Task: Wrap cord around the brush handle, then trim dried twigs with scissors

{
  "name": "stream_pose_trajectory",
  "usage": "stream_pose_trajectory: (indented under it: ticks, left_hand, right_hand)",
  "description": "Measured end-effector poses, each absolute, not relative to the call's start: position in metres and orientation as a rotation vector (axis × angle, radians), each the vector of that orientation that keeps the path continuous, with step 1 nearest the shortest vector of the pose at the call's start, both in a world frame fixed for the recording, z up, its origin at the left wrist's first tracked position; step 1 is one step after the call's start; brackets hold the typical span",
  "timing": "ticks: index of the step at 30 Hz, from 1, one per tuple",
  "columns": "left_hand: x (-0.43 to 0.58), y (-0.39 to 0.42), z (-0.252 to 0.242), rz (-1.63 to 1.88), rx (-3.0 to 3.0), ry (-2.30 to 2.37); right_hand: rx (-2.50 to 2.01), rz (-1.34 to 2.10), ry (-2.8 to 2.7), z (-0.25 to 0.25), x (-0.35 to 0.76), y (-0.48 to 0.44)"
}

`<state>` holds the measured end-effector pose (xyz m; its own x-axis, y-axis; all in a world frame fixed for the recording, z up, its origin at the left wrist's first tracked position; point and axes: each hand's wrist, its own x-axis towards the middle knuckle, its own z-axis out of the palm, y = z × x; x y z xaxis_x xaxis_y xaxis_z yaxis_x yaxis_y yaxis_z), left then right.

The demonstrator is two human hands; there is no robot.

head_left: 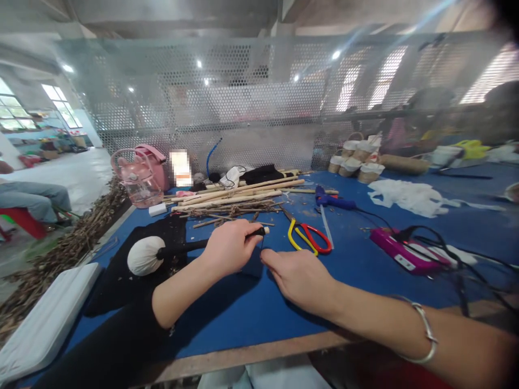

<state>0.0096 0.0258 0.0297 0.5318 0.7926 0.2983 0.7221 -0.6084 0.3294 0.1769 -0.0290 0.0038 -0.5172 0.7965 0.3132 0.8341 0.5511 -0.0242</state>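
Note:
My left hand (pixel 229 247) is closed round a thin black-wrapped stick (pixel 186 247). The stick lies almost level over the blue table (pixel 357 259), with a white padded ball (pixel 145 255) on its left end and a pale bare tip (pixel 265 231) on its right end. My right hand (pixel 298 275) rests on the table just right of the left hand. Its fingers are pinched at a thin dark thread (pixel 262 246) that hangs from the stick's tip. A silver bangle (pixel 425 329) sits on my right wrist.
Scissors with yellow and red handles (pixel 310 237) lie just beyond my hands. Farther back are a blue glue gun (pixel 332 202), bamboo sticks (pixel 239 194), twigs, a pink jug (pixel 140 178) and paper-wrapped rolls (pixel 357 159). A magenta device with black cables (pixel 405 254) lies at right. Perforated metal screen behind.

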Motion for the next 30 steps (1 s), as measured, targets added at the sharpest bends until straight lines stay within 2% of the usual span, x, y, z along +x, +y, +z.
stream_pose_trajectory:
  ticks: [7, 11, 19, 24, 30]
  left_hand:
    - [0.013, 0.029, 0.026, 0.625, 2.608, 1.266]
    - [0.013, 0.026, 0.026, 0.597, 2.586, 1.256]
    - [0.012, 0.025, 0.023, 0.577, 2.589, 1.215]
    - [0.01, 0.026, 0.027, 0.62, 2.59, 1.217]
    - [0.009, 0.03, 0.03, 0.747, 2.51, 1.245]
  right_hand:
    - [-1.084, -0.499, -2.403, 0.04, 0.205, -0.008]
    - [-0.99, -0.453, -2.347, 0.046, 0.214, 0.013]
    - [-0.961, -0.003, -2.142, 0.032, 0.204, 0.04]
    - [-1.183, 0.505, -1.893, 0.019, 0.197, 0.051]
    - [-1.185, 1.059, -1.681, 0.001, 0.194, 0.053]
